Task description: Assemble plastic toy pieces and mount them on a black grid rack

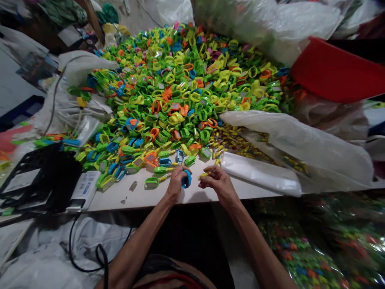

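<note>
My left hand (177, 182) is closed around a blue plastic toy watch (186, 179), its band curled into a ring, above the front edge of the white table (135, 197). Just to the right, my right hand (219, 181) pinches a small yellow tube-shaped piece (204, 175) whose exact kind I cannot make out. A short gap separates the two. Left of my left hand lie a green toy watch (152, 183) and another green one (160, 170), each with a similar small yellow piece at its end.
A large heap of coloured toy watches (180, 88) covers the back. Small yellow pieces (234, 140) spill from a clear plastic bag (300, 136) at right, beside a white roll (261, 172). A white box-like device (86, 188) and black trays (39, 176) stand left. Bagged watches (306, 249) lie lower right.
</note>
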{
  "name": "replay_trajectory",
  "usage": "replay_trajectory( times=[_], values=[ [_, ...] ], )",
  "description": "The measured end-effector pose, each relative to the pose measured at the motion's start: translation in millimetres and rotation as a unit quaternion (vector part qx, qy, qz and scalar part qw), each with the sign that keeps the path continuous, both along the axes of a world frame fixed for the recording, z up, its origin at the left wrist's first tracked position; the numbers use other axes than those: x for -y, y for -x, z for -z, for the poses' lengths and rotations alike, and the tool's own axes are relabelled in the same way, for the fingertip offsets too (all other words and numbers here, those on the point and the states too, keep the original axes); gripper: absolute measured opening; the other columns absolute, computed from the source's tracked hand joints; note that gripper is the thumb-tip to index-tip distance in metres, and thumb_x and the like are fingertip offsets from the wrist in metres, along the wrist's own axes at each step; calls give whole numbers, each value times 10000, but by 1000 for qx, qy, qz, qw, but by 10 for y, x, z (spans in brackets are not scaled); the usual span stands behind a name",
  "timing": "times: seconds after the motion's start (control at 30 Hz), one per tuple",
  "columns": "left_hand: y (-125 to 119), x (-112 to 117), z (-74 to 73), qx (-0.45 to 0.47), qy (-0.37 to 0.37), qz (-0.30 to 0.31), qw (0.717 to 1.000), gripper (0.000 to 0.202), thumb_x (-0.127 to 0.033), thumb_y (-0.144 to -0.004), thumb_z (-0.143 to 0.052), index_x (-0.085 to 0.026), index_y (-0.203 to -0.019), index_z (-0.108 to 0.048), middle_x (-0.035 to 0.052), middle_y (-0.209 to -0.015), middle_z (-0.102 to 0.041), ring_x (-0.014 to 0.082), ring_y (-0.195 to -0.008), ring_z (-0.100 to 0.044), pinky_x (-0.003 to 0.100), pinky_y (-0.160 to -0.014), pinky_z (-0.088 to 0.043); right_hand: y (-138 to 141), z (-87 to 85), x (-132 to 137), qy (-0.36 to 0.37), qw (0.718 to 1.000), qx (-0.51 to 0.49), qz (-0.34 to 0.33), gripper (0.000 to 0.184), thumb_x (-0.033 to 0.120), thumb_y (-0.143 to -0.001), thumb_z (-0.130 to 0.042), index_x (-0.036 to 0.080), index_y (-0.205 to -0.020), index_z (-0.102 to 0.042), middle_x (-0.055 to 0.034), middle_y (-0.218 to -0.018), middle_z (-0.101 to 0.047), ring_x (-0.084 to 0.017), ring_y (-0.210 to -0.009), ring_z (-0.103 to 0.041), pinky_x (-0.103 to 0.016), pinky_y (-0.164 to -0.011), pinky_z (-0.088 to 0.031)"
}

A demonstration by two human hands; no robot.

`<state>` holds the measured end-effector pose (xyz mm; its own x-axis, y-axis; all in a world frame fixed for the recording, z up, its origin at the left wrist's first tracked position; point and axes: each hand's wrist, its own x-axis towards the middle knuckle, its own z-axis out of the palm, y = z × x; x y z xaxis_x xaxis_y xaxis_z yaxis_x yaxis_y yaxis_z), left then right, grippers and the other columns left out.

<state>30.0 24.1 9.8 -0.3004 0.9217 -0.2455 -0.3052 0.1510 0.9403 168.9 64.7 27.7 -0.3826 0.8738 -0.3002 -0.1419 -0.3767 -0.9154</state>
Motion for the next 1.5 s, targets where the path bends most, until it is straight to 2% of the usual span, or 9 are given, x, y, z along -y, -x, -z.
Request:
replay_trajectory(
  times=[0.3,0.73,0.97,1.1,1.2,1.27,1.33,1.43,1.5],
  values=[
    [37,113,-84,-128,39,177,975,167,-308,-564,-445,-153,-582,-505,-40,-470,-387,77,-458,-309,218,-460,-219,-2,14,58,-15,998,-30,-50,317,356,-632,-767,159,-794,-580,35,-542,-617,-102,-462,-568,-219,-492,-428],
    [125,120,-51,-92,46,257,961,135,-284,-539,-454,-156,-575,-476,-41,-497,-364,76,-468,-280,220,-455,-205,-28,42,24,-13,994,-20,-103,330,369,-623,-776,147,-770,-581,27,-507,-608,-117,-463,-583,-226,-487,-446],
    [146,114,-51,-114,53,299,946,350,-492,-725,-496,-154,-634,-481,-52,-516,-354,75,-467,-281,225,-462,-197,-34,41,49,-27,994,19,-101,371,422,-599,-774,147,-730,-563,7,-501,-614,-122,-453,-576,-235,-502,-450],
    [230,127,-64,-292,5,320,901,339,-457,-825,-421,-166,-655,-460,-27,-600,-413,106,-565,-379,233,-537,-293,5,165,90,-72,991,77,-86,372,456,-638,-729,158,-752,-536,8,-549,-604,-144,-502,-601,-250,-524,-465],
    [395,114,-119,-551,-5,259,793,267,-369,-864,-412,-162,-740,-526,35,-744,-533,175,-732,-489,304,-703,-385,-2,280,-12,-101,982,138,-86,388,467,-741,-615,149,-949,-538,-25,-705,-631,-163,-577,-630,-276,-566,-489],
    [500,52,-163,-688,16,176,704,202,-317,-857,-452,-155,-868,-572,91,-903,-578,241,-892,-513,390,-839,-382,-32,322,-176,-154,952,254,-77,396,410,-808,-545,135,-1090,-508,-76,-865,-639,-185,-677,-648,-301,-628,-499],
    [538,-70,-177,-748,31,113,653,212,-283,-845,-479,-152,-978,-580,125,-1030,-577,282,-1007,-499,446,-911,-357,-48,322,-383,-224,871,432,-61,336,305,-839,-513,123,-1121,-511,-139,-1034,-612,-232,-850,-646,-336,-729,-488],
    [433,-311,-118,-754,33,93,650,215,-250,-843,-479,-159,-996,-599,133,-1076,-591,285,-1056,-505,452,-941,-355,-1,224,-638,-228,742,624,-93,291,195,-860,-466,101,-1128,-528,-216,-1197,-532,-307,-1043,-589,-381,-822,-450],
    [310,-442,-57,-740,31,99,664,192,-225,-832,-484,-165,-944,-628,136,-1063,-614,287,-1050,-526,453,-954,-353,49,101,-712,-188,726,651,-119,314,128,-866,-421,85,-1162,-516,-238,-1166,-553,-305,-1024,-606,-372,-800,-455]
  ],
)
